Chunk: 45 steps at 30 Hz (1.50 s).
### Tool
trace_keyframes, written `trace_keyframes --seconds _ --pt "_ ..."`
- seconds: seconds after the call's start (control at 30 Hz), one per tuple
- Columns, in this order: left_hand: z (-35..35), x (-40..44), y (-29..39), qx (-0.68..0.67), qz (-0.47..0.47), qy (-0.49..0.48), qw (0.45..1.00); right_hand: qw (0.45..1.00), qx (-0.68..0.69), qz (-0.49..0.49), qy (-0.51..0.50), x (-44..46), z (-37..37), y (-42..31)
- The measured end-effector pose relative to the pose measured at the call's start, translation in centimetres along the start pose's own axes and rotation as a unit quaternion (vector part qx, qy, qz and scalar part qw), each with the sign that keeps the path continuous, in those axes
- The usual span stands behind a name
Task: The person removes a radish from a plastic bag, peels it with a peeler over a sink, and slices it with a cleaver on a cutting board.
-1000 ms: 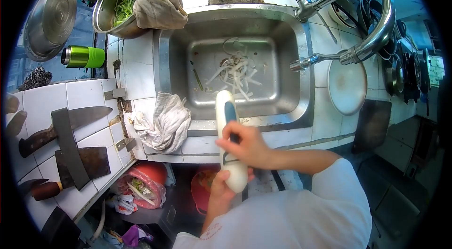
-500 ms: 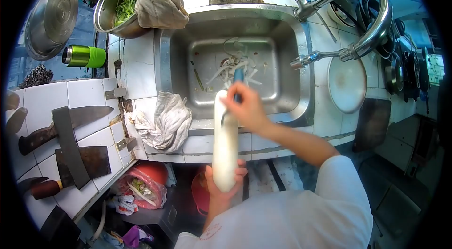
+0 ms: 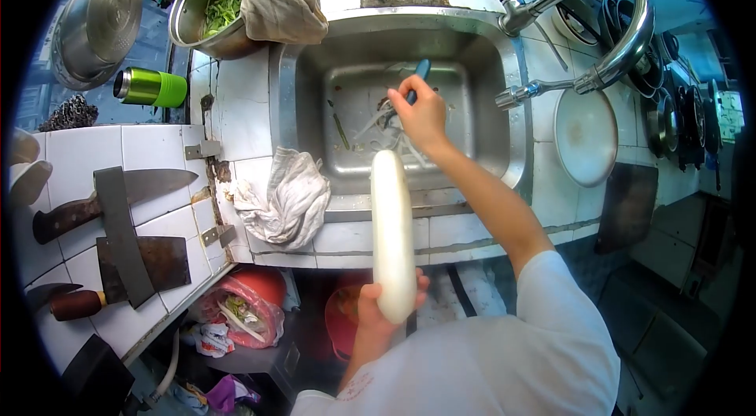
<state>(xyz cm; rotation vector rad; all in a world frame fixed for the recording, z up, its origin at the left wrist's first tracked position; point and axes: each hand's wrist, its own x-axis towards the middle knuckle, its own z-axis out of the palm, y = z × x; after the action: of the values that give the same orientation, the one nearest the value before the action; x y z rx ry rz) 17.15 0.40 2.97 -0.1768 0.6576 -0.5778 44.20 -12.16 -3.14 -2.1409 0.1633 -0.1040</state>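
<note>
A long white radish [image 3: 393, 235], its skin pale and smooth, points away from me with its far end over the sink's front edge. My left hand [image 3: 376, 310] wraps around its near end. Over the sink, my right hand [image 3: 423, 118] grips a peeler with a blue handle [image 3: 424, 68], apart from the radish; its blade is mostly hidden by the fingers. Below that hand, thin white peel strips [image 3: 386, 133] lie on the bottom of the steel sink [image 3: 287, 101].
A chrome faucet [image 3: 638, 38] arches at the right, near a white lid [image 3: 586, 136]. Crumpled cloth [image 3: 285, 199] lies left of the sink. A pot [image 3: 179, 22] with greens stands at back left. Knives [image 3: 67, 218] and a cleaver [image 3: 169, 265] rest on the left tiles.
My right hand has moved with the peeler from the radish's far end, away from me over the sink. The left hand still holds the radish, and the view has shifted slightly.
</note>
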Motion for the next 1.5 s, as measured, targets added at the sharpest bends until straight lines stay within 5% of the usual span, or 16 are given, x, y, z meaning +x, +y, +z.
trace_keyframes --seconds 0.07,0.2,0.27,0.3,0.43,0.5,0.6,0.77,0.83,0.93,1.0,1.07,1.1,1.27,1.37,1.5 --pt "-0.5 0.4 -0.2 0.031 0.025 -0.027 0.999 0.992 0.120 0.008 -0.031 -2.8 -2.0 -2.2" --pt "0.5 0.8 -0.7 0.096 0.043 0.007 0.994 0.953 0.142 -0.030 -0.267 -12.3 -6.2 -6.5" --pt "0.8 0.9 -0.8 0.100 0.051 0.006 0.994 0.945 0.164 -0.015 -0.284 -13.5 -7.1 -7.6" --pt "0.8 0.7 -0.9 0.091 0.052 0.024 0.994 0.961 0.147 -0.073 -0.223 -13.2 -5.7 -6.2" --pt "0.2 0.5 -1.2 0.048 0.048 0.015 0.998 0.994 0.058 -0.022 -0.085 -3.1 0.9 0.1" --pt "0.1 0.3 -1.5 0.063 0.066 0.017 0.996 0.991 -0.071 -0.025 -0.112 1.5 3.1 4.4" --pt "-0.4 0.2 -1.5 0.102 0.082 0.036 0.991 0.999 -0.035 -0.016 -0.009 2.9 2.3 4.8" --pt "-0.5 0.6 -1.9 0.133 0.078 0.056 0.987 0.992 0.096 0.023 -0.083 -1.7 -1.8 0.1" --pt "-0.7 0.8 -2.0 0.141 0.080 0.065 0.985 0.973 0.136 -0.087 -0.165 -3.8 -1.4 -0.6" --pt "-1.5 0.5 -2.1 0.144 0.082 0.054 0.985 0.988 0.111 -0.044 -0.094 -1.7 1.0 1.9" --pt "-1.8 0.6 -1.7 0.159 0.083 0.051 0.982 0.991 0.006 -0.121 -0.062 1.1 0.8 3.8" --pt "-1.3 0.9 -2.0 0.181 0.107 0.044 0.977 0.998 -0.017 0.009 -0.067 2.7 0.2 3.7" --pt "-1.6 1.0 -1.9 0.176 0.101 0.047 0.978 0.998 0.054 -0.007 -0.032 2.3 -0.3 2.6" --pt "-2.2 0.9 -2.0 0.230 0.112 0.054 0.965 0.974 0.095 -0.099 -0.179 -1.0 0.0 0.2" --pt "-2.3 0.6 -1.4 0.180 0.093 0.019 0.979 0.983 -0.097 -0.059 -0.147 1.1 2.0 2.9" --pt "-2.5 0.6 -1.0 0.236 0.086 0.018 0.968 0.988 0.004 0.080 -0.134 1.4 2.3 5.4"
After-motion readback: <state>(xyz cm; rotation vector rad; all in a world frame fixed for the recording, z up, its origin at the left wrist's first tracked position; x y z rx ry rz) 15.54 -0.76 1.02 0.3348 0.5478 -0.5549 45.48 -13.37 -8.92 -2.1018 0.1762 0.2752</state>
